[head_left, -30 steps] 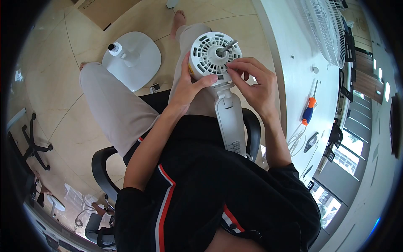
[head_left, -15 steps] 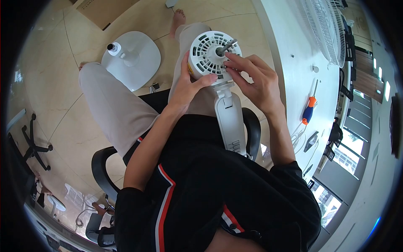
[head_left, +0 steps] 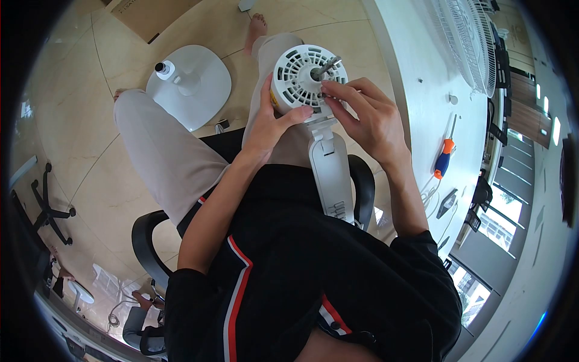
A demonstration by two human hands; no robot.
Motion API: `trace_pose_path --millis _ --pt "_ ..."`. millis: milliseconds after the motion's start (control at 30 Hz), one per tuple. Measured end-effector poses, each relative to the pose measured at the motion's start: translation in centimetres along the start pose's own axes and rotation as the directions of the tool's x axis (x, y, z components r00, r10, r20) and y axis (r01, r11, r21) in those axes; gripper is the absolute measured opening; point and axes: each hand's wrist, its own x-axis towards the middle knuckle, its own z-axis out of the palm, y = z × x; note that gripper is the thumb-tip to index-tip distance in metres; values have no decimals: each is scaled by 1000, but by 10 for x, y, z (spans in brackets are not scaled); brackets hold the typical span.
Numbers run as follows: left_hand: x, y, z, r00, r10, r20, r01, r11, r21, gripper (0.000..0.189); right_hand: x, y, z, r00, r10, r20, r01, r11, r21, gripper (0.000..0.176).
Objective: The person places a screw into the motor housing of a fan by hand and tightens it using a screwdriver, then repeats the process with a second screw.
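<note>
A white fan motor housing (head_left: 295,84) with a slotted round face is held above my lap, its metal shaft (head_left: 330,64) sticking out of the centre. My left hand (head_left: 272,125) is wrapped round the near left side of the housing, thumb on its rim. The thumb and fingertips of my right hand (head_left: 375,117) are pinched together against the face, just below the shaft. Whatever lies between those fingertips is too small to make out. From the housing a white control column (head_left: 329,172) runs back toward my body.
A white fan base (head_left: 208,81) with a short post stands on the floor to the left. On the white table (head_left: 416,114) at right are a screwdriver (head_left: 444,158), a small round knob (head_left: 452,98), a cable and wire fan grilles (head_left: 464,36). A cardboard box (head_left: 151,15) lies beyond.
My right hand's pinched fingertips have shifted very slightly on the housing face, and its other fingers have moved a little. My left hand and the motor housing are practically still.
</note>
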Motion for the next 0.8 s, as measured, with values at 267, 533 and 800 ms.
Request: trace_pose_path --millis 267,533,800 --pt "0 -1 -1 1000 5 1 -5 1000 3 123 2 5 2 997 -82 -8 82 997 9 27" --pt "1 -1 0 1000 1 -7 -1 1000 15 123 -6 5 1 998 -5 64 5 1000 -5 26" --pt "2 -4 -2 1000 0 -8 0 1000 12 123 -9 9 0 997 -51 65 54 998 -45 30"
